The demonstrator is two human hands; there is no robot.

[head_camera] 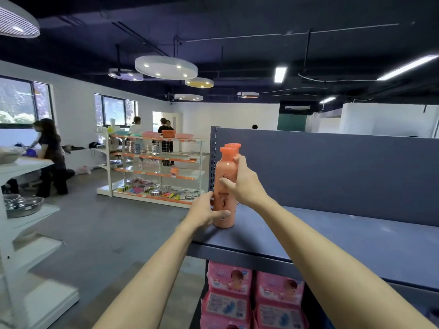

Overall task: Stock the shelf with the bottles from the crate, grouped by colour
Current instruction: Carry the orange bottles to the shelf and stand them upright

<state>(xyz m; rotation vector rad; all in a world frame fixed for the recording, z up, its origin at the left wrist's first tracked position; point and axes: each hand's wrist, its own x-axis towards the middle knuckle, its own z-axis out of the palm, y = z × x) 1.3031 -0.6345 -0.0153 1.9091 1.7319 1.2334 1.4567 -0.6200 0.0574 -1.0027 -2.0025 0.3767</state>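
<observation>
An orange bottle (225, 172) with an orange cap stands upright at the left end of the dark grey shelf (332, 233). Behind it the caps of two more orange bottles (234, 145) show in a row towards the shelf's back panel. My left hand (206, 212) grips the front bottle low down, thumb across its base. My right hand (244, 184) grips the same bottle higher up, thumb on the label and fingers curled round its right side. The crate is out of view.
Pink packs (251, 295) fill the shelf level below. The shelf's back panel (332, 167) rises behind the bottles. To the left lie open floor, a white display unit (28, 233) with metal bowls, and a stocked rack (156, 169). Several people stand far off.
</observation>
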